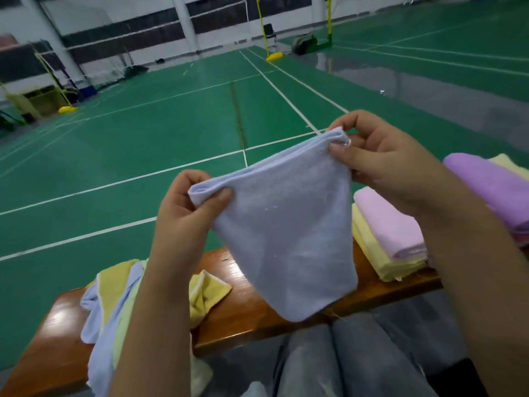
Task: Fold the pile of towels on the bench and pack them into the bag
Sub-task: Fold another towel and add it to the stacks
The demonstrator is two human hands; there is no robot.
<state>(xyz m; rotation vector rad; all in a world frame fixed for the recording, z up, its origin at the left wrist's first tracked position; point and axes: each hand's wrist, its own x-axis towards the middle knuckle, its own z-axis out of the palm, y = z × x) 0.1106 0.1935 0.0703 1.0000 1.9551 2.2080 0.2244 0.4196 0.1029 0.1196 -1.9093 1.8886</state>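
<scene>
Towel (283,230) — pale blue, doubled over — hangs pinched between both hands.

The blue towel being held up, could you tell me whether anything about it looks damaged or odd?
Yes: a loose, frayed thread curls off the corner of the blue towel pinched by the right hand. The left hand holds the other top corner lower, so the folded edge hangs tilted.

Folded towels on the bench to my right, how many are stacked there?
4 visible: a pink towel on a yellow towel in the nearer stack, a purple towel and a pale yellow towel farther right. More may be hidden.
</scene>
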